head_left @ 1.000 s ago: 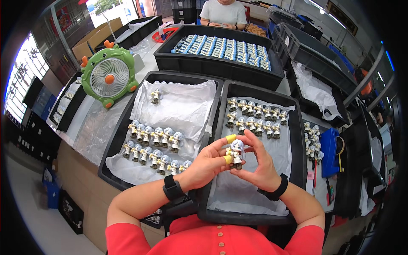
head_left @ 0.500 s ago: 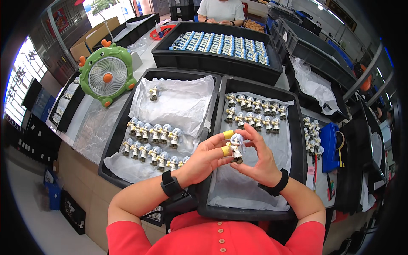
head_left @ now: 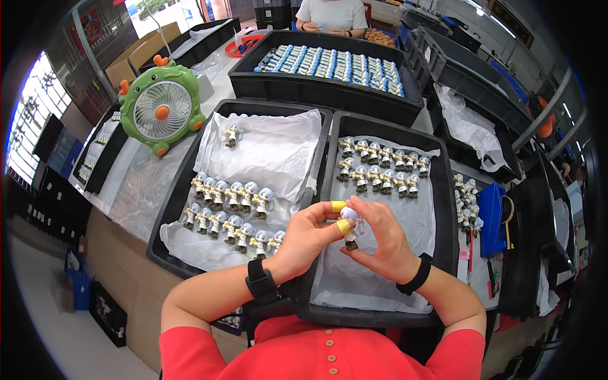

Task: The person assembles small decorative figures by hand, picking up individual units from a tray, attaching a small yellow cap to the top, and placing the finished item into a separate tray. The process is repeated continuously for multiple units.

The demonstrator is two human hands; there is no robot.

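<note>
Over the near edge of the right-hand black tray point(head_left: 447, 253), I hold a small figurine point(head_left: 350, 239) with pale silver hair, white clothes and dark boots. My left hand point(head_left: 307, 237) is closed on it, its yellow-taped thumb and forefinger at the head, partly hiding the face. My right hand point(head_left: 387, 244) curls round the other side, fingertips at the head and thumb near the boots. Two rows of similar figurines point(head_left: 373, 174) lie on white lining in the far part of this tray. More of them point(head_left: 234, 196) lie in the left-hand black tray point(head_left: 166, 212).
A green animal-shaped fan point(head_left: 158, 107) stands beyond the left tray. Behind both trays is a black tray point(head_left: 329, 95) of blue-and-white pieces. Loose figurines point(head_left: 467, 202) and a blue holder point(head_left: 493, 218) lie at the right. Another person point(head_left: 330, 16) sits across the table.
My left thumb has moved up over the figurine's head, and the figurine has turned, covering its face more. My right fingers have drawn in closer. The person opposite has raised their hands slightly.
</note>
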